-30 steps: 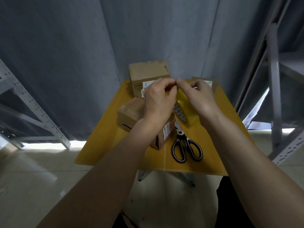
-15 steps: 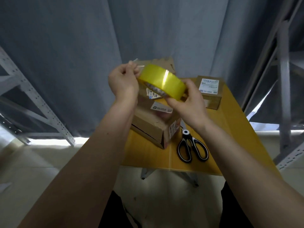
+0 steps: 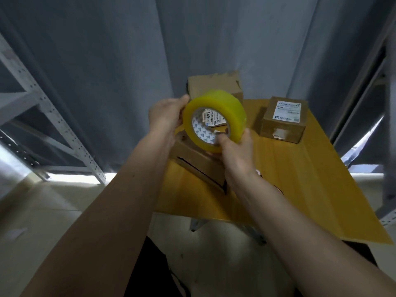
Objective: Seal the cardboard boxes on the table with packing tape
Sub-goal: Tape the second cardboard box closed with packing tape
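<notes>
Grey curtain (image 3: pixel 107 61) fills the upper frame, with pale metal racking (image 3: pixel 53 116) at the left edge. Below centre and running to the right lies the yellow worktop (image 3: pixel 310 179), carrying three cardboard boxes: a tall box (image 3: pixel 214 84) at the back, a labelled box (image 3: pixel 282 120) at the right, and a near box (image 3: pixel 199 159) at centre, whose side shows a dark open seam and which sits partly hidden under the hands. Both forearms reach up from the bottom corners and meet at frame centre, where the tape roll (image 3: pixel 214 118) is held in the air above the near box, its core facing the camera so the printed inner label reads. The left hand (image 3: pixel 165 116) curls its fingers round the roll's upper left rim; the right hand (image 3: pixel 235 144) grips the lower right edge, thumb lying across the core opening. No free tape end can be seen, so I judge the next move is finding and peeling it. The near box lies directly below and slightly left of the roll, its long axis running diagonally from upper left to lower right, about equally near both hands.
</notes>
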The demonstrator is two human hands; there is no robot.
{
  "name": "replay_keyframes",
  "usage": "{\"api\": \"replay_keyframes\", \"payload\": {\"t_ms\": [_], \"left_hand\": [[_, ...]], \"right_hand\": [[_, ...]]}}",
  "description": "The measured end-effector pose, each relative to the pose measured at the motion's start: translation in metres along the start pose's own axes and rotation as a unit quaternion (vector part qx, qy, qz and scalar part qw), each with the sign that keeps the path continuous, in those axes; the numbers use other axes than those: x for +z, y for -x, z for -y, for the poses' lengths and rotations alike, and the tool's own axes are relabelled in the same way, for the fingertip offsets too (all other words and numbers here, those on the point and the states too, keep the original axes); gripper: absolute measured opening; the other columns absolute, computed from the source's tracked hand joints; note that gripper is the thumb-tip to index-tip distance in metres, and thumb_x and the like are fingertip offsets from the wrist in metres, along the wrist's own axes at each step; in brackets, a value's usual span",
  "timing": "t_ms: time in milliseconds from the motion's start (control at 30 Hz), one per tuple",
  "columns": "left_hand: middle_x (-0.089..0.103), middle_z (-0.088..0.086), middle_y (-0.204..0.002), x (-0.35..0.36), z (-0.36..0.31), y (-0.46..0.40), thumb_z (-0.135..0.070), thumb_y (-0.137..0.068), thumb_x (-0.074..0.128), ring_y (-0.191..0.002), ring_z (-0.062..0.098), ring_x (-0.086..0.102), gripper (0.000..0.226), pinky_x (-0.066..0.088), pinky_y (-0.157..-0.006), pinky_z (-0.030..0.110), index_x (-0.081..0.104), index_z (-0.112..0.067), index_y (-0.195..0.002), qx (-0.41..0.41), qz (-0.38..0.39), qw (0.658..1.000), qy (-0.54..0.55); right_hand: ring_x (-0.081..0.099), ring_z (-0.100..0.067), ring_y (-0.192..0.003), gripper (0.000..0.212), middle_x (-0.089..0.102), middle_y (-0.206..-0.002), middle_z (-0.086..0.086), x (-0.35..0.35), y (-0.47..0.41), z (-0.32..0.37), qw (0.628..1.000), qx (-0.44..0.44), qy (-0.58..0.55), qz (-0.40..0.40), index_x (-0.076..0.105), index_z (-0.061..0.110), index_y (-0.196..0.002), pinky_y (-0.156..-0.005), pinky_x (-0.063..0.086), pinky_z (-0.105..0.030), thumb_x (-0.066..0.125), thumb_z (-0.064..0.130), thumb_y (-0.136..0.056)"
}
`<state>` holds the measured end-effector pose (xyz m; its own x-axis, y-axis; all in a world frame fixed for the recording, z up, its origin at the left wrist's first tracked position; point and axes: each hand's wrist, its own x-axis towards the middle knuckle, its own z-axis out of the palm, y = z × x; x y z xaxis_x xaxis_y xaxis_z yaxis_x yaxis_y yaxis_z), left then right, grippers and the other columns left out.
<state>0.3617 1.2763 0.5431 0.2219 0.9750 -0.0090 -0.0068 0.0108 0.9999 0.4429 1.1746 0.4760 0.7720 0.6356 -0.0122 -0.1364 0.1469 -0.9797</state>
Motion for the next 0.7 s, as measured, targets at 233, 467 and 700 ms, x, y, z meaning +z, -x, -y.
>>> {"api": "replay_keyframes", "payload": {"t_ms": [233, 467, 700], "left_hand": [[0.069, 0.002, -0.104, -0.015, 0.034, -0.012, -0.035, -0.085, 0.072, -0.099, 0.019, 0.062, 0.019, 0.049, -0.086, 0.031, 0.07, -0.017, -0.089, -0.026, -0.022, 0.995, -0.099], [0.073, 0.006, -0.09, -0.003, 0.051, -0.007, -0.031, -0.079, 0.077, -0.088, 0.025, 0.069, 0.017, 0.057, -0.086, 0.041, 0.073, -0.015, -0.083, -0.063, -0.085, 0.994, -0.026], [0.074, -0.001, -0.083, 0.003, 0.045, -0.011, -0.03, -0.074, 0.082, -0.084, 0.018, 0.071, 0.02, 0.059, -0.082, 0.037, 0.074, -0.016, -0.087, -0.045, -0.096, 0.994, 0.039]], "right_hand": [[0.052, -0.001, -0.077, 0.032, 0.052, -0.089, 0.009, -0.003, -0.01, -0.009, 0.986, -0.126, 0.111, -0.008, 0.047, 0.012, -0.117, -0.061, 0.042, -0.004, 0.062, 0.012, -0.089], [0.06, -0.023, -0.092, 0.018, 0.06, -0.102, -0.012, -0.023, -0.04, 0.004, 0.976, -0.128, 0.174, 0.023, 0.05, 0.013, -0.107, -0.08, 0.052, -0.035, 0.058, 0.015, -0.091], [0.06, -0.013, -0.1, 0.022, 0.06, -0.106, 0.0, -0.03, -0.05, 0.012, 0.975, -0.141, 0.154, 0.073, 0.047, 0.018, -0.114, -0.08, 0.052, -0.021, 0.056, 0.012, -0.094]]}}
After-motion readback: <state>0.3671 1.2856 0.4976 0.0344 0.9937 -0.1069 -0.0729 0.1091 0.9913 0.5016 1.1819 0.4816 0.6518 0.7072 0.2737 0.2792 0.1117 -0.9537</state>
